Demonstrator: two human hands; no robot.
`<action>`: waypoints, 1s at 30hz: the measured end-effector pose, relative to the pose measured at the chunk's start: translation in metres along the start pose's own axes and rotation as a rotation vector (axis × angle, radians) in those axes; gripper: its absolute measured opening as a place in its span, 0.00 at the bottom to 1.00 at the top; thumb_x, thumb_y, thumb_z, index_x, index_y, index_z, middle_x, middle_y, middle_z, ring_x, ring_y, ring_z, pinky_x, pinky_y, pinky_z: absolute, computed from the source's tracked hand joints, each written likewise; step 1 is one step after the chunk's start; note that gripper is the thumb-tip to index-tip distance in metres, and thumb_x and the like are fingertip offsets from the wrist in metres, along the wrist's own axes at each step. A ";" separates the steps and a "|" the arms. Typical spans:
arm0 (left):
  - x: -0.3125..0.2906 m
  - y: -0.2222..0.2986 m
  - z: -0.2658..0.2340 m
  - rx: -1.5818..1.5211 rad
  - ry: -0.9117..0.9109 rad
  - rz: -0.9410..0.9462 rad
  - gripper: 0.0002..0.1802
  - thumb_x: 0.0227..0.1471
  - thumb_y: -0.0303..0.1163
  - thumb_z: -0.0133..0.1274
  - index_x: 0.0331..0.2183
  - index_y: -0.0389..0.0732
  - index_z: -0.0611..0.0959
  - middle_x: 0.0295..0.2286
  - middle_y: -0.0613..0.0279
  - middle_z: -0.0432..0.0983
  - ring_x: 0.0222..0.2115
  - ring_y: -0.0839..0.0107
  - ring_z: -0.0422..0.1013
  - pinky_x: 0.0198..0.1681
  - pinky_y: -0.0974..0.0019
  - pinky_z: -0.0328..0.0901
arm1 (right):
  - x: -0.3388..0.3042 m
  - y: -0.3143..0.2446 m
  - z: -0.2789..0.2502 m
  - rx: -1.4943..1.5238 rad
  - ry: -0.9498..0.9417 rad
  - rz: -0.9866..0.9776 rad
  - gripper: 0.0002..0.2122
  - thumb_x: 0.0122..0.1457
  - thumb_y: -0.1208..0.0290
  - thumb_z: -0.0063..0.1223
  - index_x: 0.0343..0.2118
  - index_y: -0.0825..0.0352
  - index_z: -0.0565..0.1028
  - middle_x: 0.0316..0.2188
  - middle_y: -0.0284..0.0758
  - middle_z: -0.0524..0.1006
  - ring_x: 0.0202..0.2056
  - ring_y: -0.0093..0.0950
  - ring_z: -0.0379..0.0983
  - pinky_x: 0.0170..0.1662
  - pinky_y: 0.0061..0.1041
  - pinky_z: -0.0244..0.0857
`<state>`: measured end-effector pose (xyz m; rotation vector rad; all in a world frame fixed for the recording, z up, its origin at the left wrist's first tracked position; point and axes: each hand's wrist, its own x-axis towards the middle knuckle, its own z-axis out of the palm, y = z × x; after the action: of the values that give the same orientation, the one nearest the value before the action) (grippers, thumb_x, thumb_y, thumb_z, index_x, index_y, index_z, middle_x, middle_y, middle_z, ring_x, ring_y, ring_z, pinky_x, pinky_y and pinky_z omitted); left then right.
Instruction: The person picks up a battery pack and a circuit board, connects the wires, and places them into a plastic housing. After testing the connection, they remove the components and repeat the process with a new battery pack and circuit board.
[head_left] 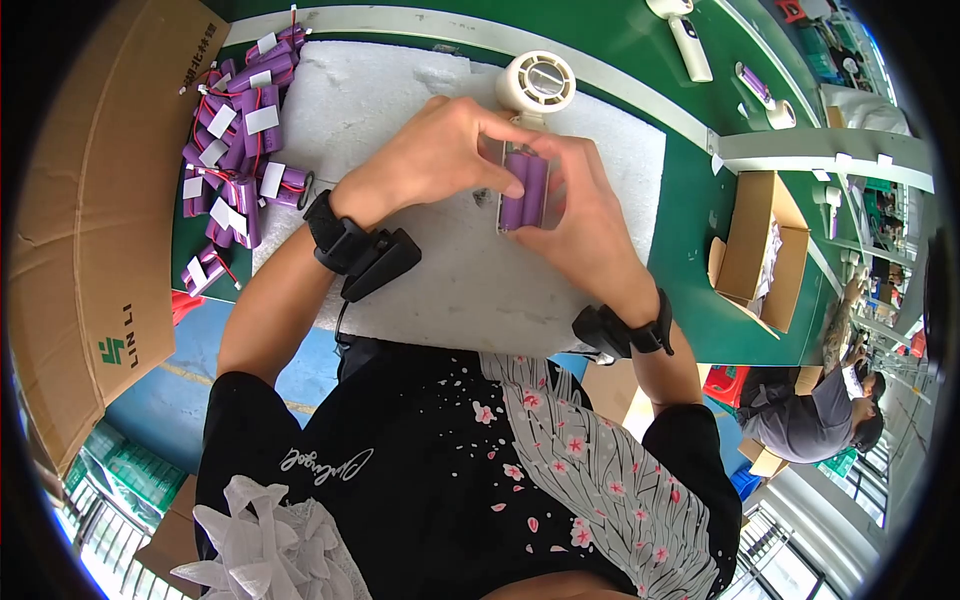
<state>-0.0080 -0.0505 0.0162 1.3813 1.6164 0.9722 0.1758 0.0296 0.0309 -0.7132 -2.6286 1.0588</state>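
Left hand (446, 148) and right hand (590, 215), curled, pinch a round-headed cream plastic handheld fan (516, 93), left thumb on two purple cylindrical battery cells (534, 195) in its handle. It sits toward one o'clock over a white foam board (430, 300); purple wired battery packs (262, 125) heap at nine.

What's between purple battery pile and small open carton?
Head view: white foam board, left hand, right hand and cream fan over it, then green tabletop.

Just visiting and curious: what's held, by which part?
A handheld fan, by its open handle: right grip along one side, left grip with thumb on purple battery cells.
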 end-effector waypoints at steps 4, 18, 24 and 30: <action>0.002 -0.006 0.000 -0.058 0.005 -0.023 0.27 0.36 0.26 0.68 0.44 0.48 0.84 0.23 0.65 0.80 0.22 0.81 0.70 0.28 0.73 0.65 | 0.004 0.000 -0.001 0.022 -0.022 -0.038 0.33 0.36 0.79 0.69 0.50 0.63 0.68 0.48 0.36 0.66 0.42 0.32 0.72 0.39 0.27 0.70; 0.000 -0.010 -0.001 -0.051 0.025 0.118 0.28 0.35 0.28 0.67 0.45 0.47 0.83 0.29 0.57 0.82 0.25 0.77 0.73 0.32 0.71 0.68 | -0.009 0.002 -0.003 -0.246 -0.007 -0.295 0.35 0.35 0.76 0.71 0.52 0.72 0.70 0.51 0.41 0.68 0.46 0.41 0.71 0.50 0.34 0.68; -0.003 -0.012 0.000 -0.026 0.145 0.174 0.29 0.37 0.29 0.66 0.47 0.47 0.81 0.35 0.55 0.81 0.27 0.71 0.75 0.34 0.68 0.70 | 0.012 0.007 -0.001 -0.303 0.021 -0.328 0.32 0.39 0.78 0.68 0.52 0.73 0.70 0.54 0.43 0.69 0.49 0.42 0.70 0.51 0.34 0.67; 0.006 -0.017 -0.015 0.108 0.535 0.242 0.24 0.41 0.28 0.63 0.45 0.45 0.81 0.41 0.56 0.77 0.30 0.70 0.74 0.33 0.67 0.70 | 0.068 -0.002 -0.035 -0.371 0.330 -0.238 0.24 0.48 0.76 0.62 0.51 0.70 0.71 0.52 0.45 0.71 0.46 0.39 0.73 0.47 0.32 0.68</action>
<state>-0.0290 -0.0472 0.0058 1.4967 1.9357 1.5144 0.1302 0.0840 0.0587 -0.5644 -2.5531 0.3556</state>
